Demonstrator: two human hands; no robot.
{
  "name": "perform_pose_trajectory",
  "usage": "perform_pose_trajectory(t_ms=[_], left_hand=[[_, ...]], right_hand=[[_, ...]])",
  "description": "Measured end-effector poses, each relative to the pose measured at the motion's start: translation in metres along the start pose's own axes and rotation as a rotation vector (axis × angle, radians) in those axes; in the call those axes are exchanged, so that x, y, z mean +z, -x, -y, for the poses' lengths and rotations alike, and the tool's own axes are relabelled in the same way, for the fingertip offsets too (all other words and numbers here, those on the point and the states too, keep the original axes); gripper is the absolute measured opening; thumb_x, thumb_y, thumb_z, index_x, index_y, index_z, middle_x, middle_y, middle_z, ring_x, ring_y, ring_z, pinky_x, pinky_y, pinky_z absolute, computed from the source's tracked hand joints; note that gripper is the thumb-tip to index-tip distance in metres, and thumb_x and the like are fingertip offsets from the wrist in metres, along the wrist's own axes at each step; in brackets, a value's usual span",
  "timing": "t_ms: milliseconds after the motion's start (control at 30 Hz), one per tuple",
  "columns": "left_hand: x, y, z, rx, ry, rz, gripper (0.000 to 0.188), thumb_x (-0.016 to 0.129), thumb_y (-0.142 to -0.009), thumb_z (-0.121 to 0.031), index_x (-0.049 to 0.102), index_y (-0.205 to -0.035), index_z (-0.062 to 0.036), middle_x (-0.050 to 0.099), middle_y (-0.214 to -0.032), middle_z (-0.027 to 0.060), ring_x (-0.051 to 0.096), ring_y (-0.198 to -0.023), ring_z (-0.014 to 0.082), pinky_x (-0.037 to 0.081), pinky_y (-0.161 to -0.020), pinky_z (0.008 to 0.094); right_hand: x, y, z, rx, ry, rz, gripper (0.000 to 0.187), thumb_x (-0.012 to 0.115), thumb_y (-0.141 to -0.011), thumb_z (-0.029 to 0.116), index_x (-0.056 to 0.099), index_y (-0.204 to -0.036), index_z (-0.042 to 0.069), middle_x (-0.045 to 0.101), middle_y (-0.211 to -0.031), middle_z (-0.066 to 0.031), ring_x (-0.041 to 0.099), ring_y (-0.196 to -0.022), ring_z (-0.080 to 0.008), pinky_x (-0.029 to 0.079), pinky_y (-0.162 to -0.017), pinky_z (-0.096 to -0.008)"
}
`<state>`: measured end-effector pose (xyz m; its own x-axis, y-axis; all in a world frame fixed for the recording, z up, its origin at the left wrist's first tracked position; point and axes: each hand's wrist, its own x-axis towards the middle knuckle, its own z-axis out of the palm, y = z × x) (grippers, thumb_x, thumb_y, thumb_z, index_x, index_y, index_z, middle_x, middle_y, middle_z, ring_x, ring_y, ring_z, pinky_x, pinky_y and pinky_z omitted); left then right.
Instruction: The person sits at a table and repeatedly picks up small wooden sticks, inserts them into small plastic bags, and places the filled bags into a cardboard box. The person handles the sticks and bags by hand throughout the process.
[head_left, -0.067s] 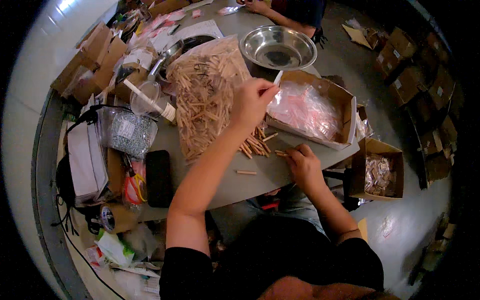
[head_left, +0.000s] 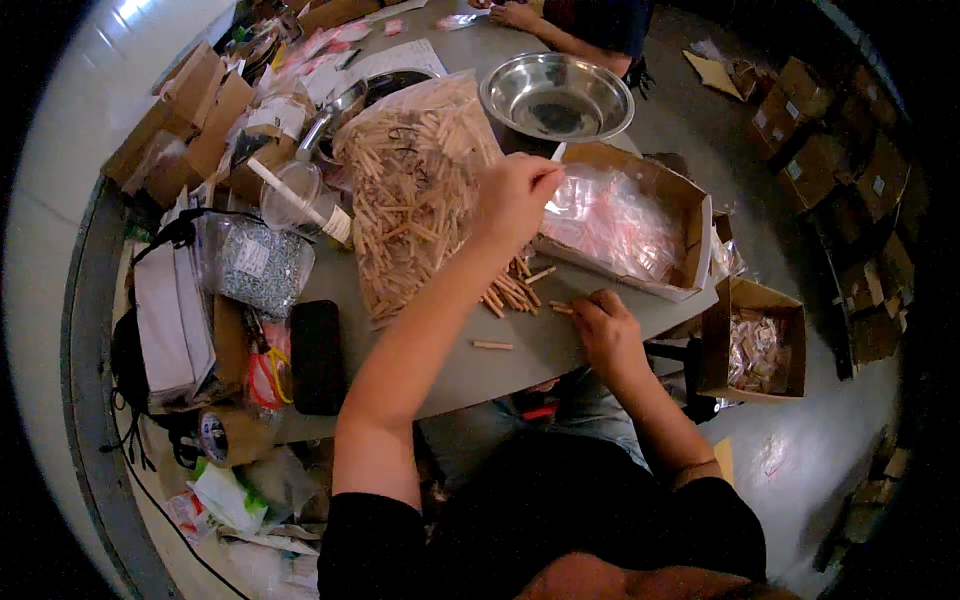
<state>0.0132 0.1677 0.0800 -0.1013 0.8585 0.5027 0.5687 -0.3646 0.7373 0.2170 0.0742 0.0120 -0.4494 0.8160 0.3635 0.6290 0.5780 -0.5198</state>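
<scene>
My left hand is raised over the left edge of a white cardboard box, its thumb and fingers pinched together. A clear plastic bag appears caught at the fingertips, in front of the red-marked bags filling the box. Lower right, my right hand rests at the table edge, fingers closed on short wooden dowels, partly hidden by the fingers. Between my hands lies a loose heap of the same dowels. One single dowel sits apart, nearer me.
A large clear bag of dowels lies left of the heap. Behind stands a steel bowl. Left are a bag of screws, a black phone-like slab and scissors. A co-worker's arm shows at the far side.
My left hand has shifted slightly to the right and up, toward the box. My right hand stays nearly still with the dowels.
</scene>
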Motion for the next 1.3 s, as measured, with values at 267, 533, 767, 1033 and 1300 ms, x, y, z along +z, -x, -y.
perform_pose_trajectory(t_ms=[267, 533, 767, 1033, 1300], left_hand=[[0.038, -0.020, 0.022, 0.213, -0.134, 0.272, 0.023, 0.052, -0.088, -0.021, 0.068, -0.091, -0.0049, 0.064, -0.091, 0.0176, 0.059, -0.092, 0.0368, 0.047, -0.082, 0.0453], [0.028, -0.021, 0.023, -0.085, -0.039, 0.319, 0.022, 0.058, -0.086, -0.023, 0.070, -0.084, -0.0041, 0.068, -0.081, 0.0164, 0.065, -0.076, 0.0347, 0.051, -0.071, 0.0417], [0.030, -0.020, 0.018, -0.145, 0.101, 0.213, 0.022, 0.066, -0.082, -0.020, 0.072, -0.097, -0.0054, 0.070, -0.087, 0.0161, 0.068, -0.079, 0.0271, 0.052, -0.074, 0.0347], [-0.003, -0.002, 0.000, -0.268, 0.187, 0.166, 0.020, 0.074, -0.078, -0.018, 0.069, -0.078, 0.0011, 0.066, -0.070, 0.0088, 0.059, -0.061, 0.0131, 0.047, -0.061, 0.0270], [-0.058, 0.080, -0.025, -0.691, 0.650, 0.084, 0.022, 0.067, -0.087, -0.019, 0.068, -0.094, 0.0021, 0.066, -0.096, 0.0052, 0.057, -0.082, 0.0090, 0.045, -0.072, 0.0222]], right_hand=[[-0.003, 0.004, 0.002, -0.067, 0.110, 0.042, 0.029, 0.064, -0.079, 0.004, 0.065, -0.108, 0.005, 0.055, -0.096, -0.0154, 0.059, -0.087, -0.0341, 0.050, -0.074, -0.0402], [0.003, 0.000, 0.002, -0.060, -0.010, 0.039, 0.022, 0.065, -0.080, 0.005, 0.066, -0.101, 0.004, 0.056, -0.097, -0.0147, 0.059, -0.087, -0.0333, 0.051, -0.075, -0.0394], [0.007, 0.006, 0.022, -0.177, -0.049, 0.154, 0.020, 0.064, -0.080, 0.006, 0.065, -0.100, 0.006, 0.058, -0.095, -0.0138, 0.062, -0.082, -0.0321, 0.053, -0.069, -0.0392], [0.031, -0.007, 0.058, -0.225, -0.090, 0.310, 0.031, 0.061, -0.082, 0.014, 0.060, -0.111, 0.005, 0.057, -0.105, -0.0182, 0.058, -0.097, -0.0364, 0.054, -0.077, -0.0427], [0.041, -0.007, 0.058, -0.164, -0.309, 0.351, 0.024, 0.061, -0.081, 0.013, 0.066, -0.104, 0.008, 0.056, -0.105, -0.0202, 0.058, -0.099, -0.0372, 0.052, -0.083, -0.0410]])
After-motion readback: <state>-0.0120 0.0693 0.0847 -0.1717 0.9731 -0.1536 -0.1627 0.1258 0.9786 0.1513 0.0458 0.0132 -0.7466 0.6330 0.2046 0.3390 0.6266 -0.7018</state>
